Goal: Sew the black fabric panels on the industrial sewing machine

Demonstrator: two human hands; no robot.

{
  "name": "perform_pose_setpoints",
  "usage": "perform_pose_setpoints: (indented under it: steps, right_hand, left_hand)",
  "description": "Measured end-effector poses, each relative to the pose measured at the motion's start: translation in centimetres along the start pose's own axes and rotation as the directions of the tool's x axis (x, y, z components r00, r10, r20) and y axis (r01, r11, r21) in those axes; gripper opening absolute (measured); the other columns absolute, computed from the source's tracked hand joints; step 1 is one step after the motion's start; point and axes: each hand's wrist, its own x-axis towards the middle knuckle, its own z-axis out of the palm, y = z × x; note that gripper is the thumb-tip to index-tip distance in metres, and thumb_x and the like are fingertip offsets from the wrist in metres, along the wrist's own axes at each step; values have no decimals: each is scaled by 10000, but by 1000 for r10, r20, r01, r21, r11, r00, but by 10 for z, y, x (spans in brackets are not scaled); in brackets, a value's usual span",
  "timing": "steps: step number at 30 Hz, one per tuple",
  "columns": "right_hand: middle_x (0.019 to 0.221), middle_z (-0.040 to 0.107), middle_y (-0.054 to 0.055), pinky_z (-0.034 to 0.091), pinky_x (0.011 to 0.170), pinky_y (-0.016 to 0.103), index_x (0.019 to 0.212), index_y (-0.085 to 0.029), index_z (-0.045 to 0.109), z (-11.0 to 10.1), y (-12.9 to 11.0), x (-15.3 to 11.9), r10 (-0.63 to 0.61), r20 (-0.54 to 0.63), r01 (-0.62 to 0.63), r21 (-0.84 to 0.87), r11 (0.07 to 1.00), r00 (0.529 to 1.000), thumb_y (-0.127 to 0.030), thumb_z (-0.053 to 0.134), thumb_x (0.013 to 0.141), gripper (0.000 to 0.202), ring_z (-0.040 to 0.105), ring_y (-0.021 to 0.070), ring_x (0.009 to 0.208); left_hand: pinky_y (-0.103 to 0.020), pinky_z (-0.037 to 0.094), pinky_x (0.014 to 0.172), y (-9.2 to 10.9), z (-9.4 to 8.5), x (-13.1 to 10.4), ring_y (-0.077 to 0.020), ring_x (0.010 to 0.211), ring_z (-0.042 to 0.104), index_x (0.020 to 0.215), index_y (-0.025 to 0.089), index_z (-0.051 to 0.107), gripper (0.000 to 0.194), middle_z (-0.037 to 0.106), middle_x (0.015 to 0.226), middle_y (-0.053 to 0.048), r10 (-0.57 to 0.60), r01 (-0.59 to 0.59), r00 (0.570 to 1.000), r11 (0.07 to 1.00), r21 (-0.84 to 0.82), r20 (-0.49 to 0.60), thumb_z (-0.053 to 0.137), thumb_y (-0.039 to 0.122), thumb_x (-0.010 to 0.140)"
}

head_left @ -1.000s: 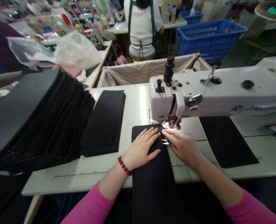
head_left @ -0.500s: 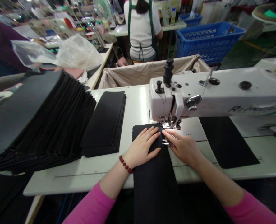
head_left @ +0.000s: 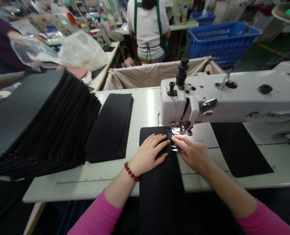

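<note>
A long black panel [head_left: 161, 195] lies under the presser foot [head_left: 178, 130] of a white sewing machine [head_left: 228, 98]; its near end hangs over the table's front edge. Spread flat on the panel, my left hand [head_left: 150, 153] has its fingers stretched toward the foot and wears a red bead bracelet [head_left: 131, 172] at the wrist. My right hand [head_left: 195, 155] is curled round small thread snips [head_left: 176, 149], whose blades point left over the panel. Its fingertips rest at the panel's right edge, just in front of the foot. The snips' handles are mostly hidden in the palm.
To the left stand a tall stack of black panels [head_left: 27, 107] and a lower stack [head_left: 109, 127]. Another black panel [head_left: 240, 150] lies under the machine arm. Beyond the table are a cloth-lined bin [head_left: 145, 76], a blue basket [head_left: 223, 42] and a seated person [head_left: 148, 31].
The panel has slid slightly away from me beneath the foot, its far edge now a little farther back. Both hands keep nearly the same pose. The view has shifted slightly.
</note>
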Motion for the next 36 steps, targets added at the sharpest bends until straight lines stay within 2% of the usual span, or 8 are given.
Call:
perform_pose_setpoints:
  steps: [11,36]
  right_hand:
    - [1385,551,40,526,748,295,1388,-271,486,-2,-1,0,-11,-12,12,29,1000,1000,-220,521,910,483,648,190,1031]
    - [1389,547,58,519,774,304,1392,-275,481,1,2,-1,-6,8,6,46,999,1000,-205,512,902,497,664,196,965]
  left_hand:
    - [-476,259,1190,1,-3,-1,-230,1365,392,1357,250,492,407,451,1457,-59,2,-2,1000,1000,-7,-11,516,304,955]
    - [-491,258,1189,0,-3,-1,-231,1376,385,1361,258,489,411,448,1461,-67,-12,12,1000,1000,6,0,518,261,951]
